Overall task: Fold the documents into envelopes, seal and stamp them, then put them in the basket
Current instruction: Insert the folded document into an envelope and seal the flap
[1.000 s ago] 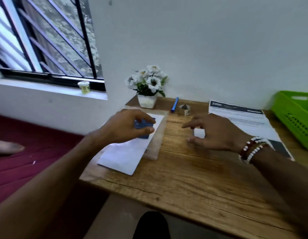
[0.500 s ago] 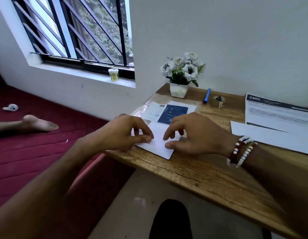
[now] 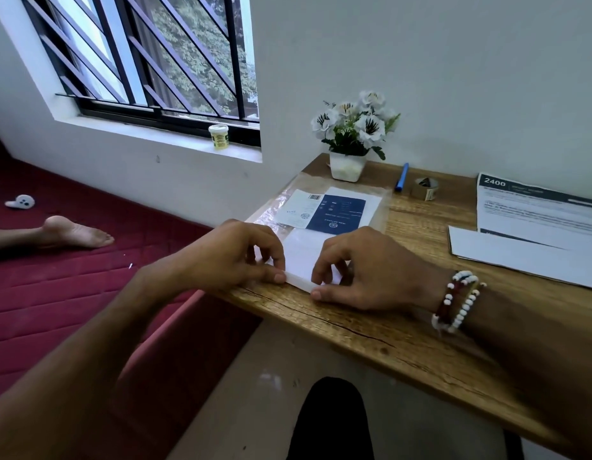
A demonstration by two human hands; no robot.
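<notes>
Envelope [image 3: 301, 257] lies flat at the near left edge of the table [image 3: 371, 330], its long axis running away from you toward the packet [image 3: 334, 212]. It is plain white. Your left hand [image 3: 235, 257] and right hand [image 3: 364, 270] pinch its near corners with curled fingers.

Legible in white on the dark header band of the printed document [image 3: 537, 207], far right of the wooden desk [image 3: 404, 330]: the number "2400". Finer lines beneath, too blurred to read. On the white label [image 3: 299, 207] inside the clear plastic packet [image 3: 376, 207], a barcode, digits unreadable. Upside-down print on the dark blue card [image 3: 337, 214] alongside, and the small jar's [image 3: 218, 137] label, equally illegible.
</notes>
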